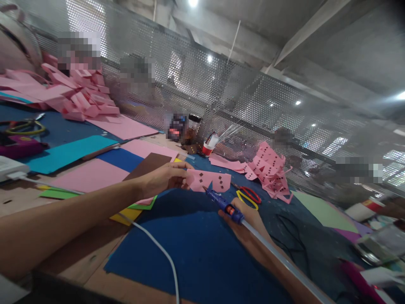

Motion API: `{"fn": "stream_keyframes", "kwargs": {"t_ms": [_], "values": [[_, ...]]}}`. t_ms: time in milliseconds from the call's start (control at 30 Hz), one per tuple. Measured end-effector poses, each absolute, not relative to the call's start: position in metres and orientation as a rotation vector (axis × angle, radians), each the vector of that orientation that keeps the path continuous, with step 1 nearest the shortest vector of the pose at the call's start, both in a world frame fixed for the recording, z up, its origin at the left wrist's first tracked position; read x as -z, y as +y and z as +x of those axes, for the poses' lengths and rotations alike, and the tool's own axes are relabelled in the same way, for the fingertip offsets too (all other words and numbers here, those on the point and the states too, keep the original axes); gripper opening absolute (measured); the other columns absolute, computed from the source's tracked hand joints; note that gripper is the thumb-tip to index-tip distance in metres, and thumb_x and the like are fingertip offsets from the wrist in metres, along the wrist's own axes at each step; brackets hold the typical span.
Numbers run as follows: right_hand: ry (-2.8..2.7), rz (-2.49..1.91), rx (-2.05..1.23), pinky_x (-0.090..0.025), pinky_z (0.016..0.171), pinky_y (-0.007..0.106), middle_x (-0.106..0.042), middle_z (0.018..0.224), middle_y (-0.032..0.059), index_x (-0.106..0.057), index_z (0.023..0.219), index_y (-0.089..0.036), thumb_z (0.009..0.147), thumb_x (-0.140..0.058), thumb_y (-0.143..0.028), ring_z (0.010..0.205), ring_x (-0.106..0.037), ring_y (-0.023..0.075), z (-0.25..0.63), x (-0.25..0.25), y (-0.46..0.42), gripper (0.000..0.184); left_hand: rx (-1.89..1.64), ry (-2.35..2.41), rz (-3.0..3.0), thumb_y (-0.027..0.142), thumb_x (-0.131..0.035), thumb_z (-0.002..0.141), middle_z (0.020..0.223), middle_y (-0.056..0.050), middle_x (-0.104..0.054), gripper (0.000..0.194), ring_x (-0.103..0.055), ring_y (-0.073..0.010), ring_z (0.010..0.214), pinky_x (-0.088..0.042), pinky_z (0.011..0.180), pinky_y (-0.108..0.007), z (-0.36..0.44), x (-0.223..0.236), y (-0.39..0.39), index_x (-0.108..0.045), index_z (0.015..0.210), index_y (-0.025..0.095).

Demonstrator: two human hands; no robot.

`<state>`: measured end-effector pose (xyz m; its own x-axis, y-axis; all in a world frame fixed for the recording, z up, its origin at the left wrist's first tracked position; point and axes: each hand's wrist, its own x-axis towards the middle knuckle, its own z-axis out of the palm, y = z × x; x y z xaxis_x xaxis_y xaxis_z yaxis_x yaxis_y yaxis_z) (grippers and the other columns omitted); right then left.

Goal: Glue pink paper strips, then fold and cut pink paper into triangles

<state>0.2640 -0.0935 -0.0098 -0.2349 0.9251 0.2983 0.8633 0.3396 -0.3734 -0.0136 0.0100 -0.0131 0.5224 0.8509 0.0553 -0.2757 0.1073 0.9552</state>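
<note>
Taking the pink strip as the clock's centre, the left hand (172, 176) is holding that strip (207, 177) from nine o'clock, its thumb and fingers pinching narrowly on the near end. The strip is showing dark diamond marks and is standing above the far part of a dark blue sheet (190, 249), which is lying toward six.

The right hand (251, 213) is gripping a blue glue gun (218, 200) from about five o'clock, its fingers curling around the body, with a long glue stick (278, 254) sticking out behind. The nozzle (205, 188) is pointing at the strip's lower edge; whether it is touching, or whether a finger is pressing the trigger, I cannot tell.

Scissors (250, 195) are lying at four, a patterned paper pile (268, 169) at three, a cup (207, 149) at twelve.

The step in hand is seemingly gluing the strip; the next move is probably calling for a steady pinch and careful nozzle placement.
</note>
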Motion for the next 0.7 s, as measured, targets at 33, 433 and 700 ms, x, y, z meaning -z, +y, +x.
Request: {"fn": "stream_keyframes", "kwargs": {"t_ms": [33, 433, 700], "values": [[-2.143, -1.566, -0.185, -0.029, 0.052, 0.023, -0.051, 0.063, -0.0062, -0.048, 0.078, -0.023, 0.091, -0.058, -0.039, 0.055, -0.049, 0.0127, 0.2638, 0.0096, -0.0937, 0.023, -0.907, 0.607, 1.184, 0.023, -0.075, 0.079, 0.072, 0.0, -0.064, 0.019, -0.063, -0.0141, 0.065, -0.05, 0.068, -0.027, -0.0135, 0.0128, 0.0095, -0.062, 0.092, 0.017], [-1.964, -1.452, -0.431, -0.036, 0.054, 0.025, -0.048, 0.063, -0.005, -0.05, 0.075, -0.022, 0.091, -0.062, -0.055, 0.059, -0.046, 0.0128, 0.258, 0.0073, -0.0947, 0.038, -0.91, 0.596, 1.187, 0.022, -0.076, 0.079, 0.074, -0.001, -0.065, 0.019, -0.064, -0.0151, 0.068, -0.052, 0.073, -0.029, -0.0143, 0.0142, 0.0098, -0.066, 0.094, 0.016], [-1.893, -1.518, -0.699, -0.042, 0.058, 0.026, -0.054, 0.068, -0.0027, -0.061, 0.082, -0.02, 0.095, -0.057, -0.059, 0.062, -0.053, 0.0139, 0.2641, 0.0135, -0.093, 0.041, -0.911, 0.599, 1.166, 0.02, -0.075, 0.079, 0.074, -0.001, -0.064, 0.017, -0.064, -0.0147, 0.068, -0.052, 0.071, -0.027, -0.0144, 0.0134, 0.0101, -0.065, 0.092, 0.016]]}}
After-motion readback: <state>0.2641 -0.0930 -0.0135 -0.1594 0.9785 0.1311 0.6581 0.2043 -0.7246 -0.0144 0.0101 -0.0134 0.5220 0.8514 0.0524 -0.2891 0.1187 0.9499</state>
